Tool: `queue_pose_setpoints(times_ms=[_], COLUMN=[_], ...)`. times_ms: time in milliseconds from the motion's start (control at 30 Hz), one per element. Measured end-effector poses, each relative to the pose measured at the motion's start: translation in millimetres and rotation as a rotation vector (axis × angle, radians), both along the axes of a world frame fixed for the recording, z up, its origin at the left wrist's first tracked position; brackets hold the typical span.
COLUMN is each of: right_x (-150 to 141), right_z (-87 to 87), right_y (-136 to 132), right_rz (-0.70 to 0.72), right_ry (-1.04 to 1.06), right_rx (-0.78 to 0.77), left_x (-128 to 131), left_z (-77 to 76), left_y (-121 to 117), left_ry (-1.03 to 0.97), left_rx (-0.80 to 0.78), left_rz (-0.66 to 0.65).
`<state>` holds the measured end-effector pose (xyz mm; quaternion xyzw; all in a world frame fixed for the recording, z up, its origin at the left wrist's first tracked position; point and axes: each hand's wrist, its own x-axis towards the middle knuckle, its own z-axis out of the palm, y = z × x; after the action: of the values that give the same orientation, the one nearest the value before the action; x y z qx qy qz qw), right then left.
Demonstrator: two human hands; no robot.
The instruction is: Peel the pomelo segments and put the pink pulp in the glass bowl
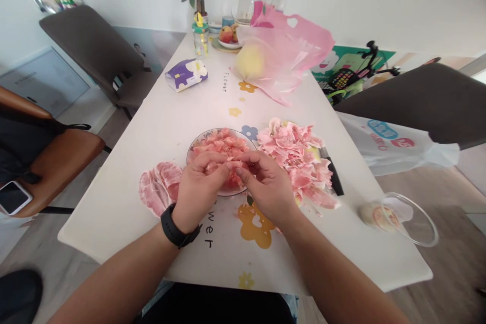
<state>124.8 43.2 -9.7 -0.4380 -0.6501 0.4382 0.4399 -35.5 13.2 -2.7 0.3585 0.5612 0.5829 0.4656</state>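
My left hand (199, 187) and my right hand (268, 185) meet over a plate (197, 142) of peeled pink pomelo flesh. The fingers of both pinch one pink pomelo piece (232, 165) between them, just above the plate. On my left wrist sits a black watch (175, 228). Unpeeled pomelo segments (157, 187) lie on the white table (170, 111) left of the plate. A heap of pink pomelo membrane and peel (299, 157) lies right of it.
A black-handled knife (334, 174) lies beside the peel heap. A clear plastic lid (408, 217) rests at the table's right edge. Farther back are a pink bag holding a whole pomelo (252, 61), a purple tissue pack (186, 74), a bottle (200, 38), a fruit plate and a plant. Chairs flank the table.
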Motion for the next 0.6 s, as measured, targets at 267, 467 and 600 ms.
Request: queue_pose_setpoints(times_ms=[267, 467, 600], right_x=[5.3, 5.7, 7.8], right_z=[4.2, 6.8, 5.0], right_y=[-0.6, -0.1, 0.6], right_rz=[-0.010, -0.008, 0.010], right_ry=[-0.093, -0.185, -0.245], right_rx=[0.140, 0.242, 0.302], left_x=[0.6, 2.7, 2.2], left_z=[0.0, 5.5, 7.0], left_y=[-1.0, -2.3, -2.2], left_ry=[0.134, 0.206, 0.307], left_rx=[-0.017, -0.009, 0.167], left_rz=[-0.012, -0.015, -0.026])
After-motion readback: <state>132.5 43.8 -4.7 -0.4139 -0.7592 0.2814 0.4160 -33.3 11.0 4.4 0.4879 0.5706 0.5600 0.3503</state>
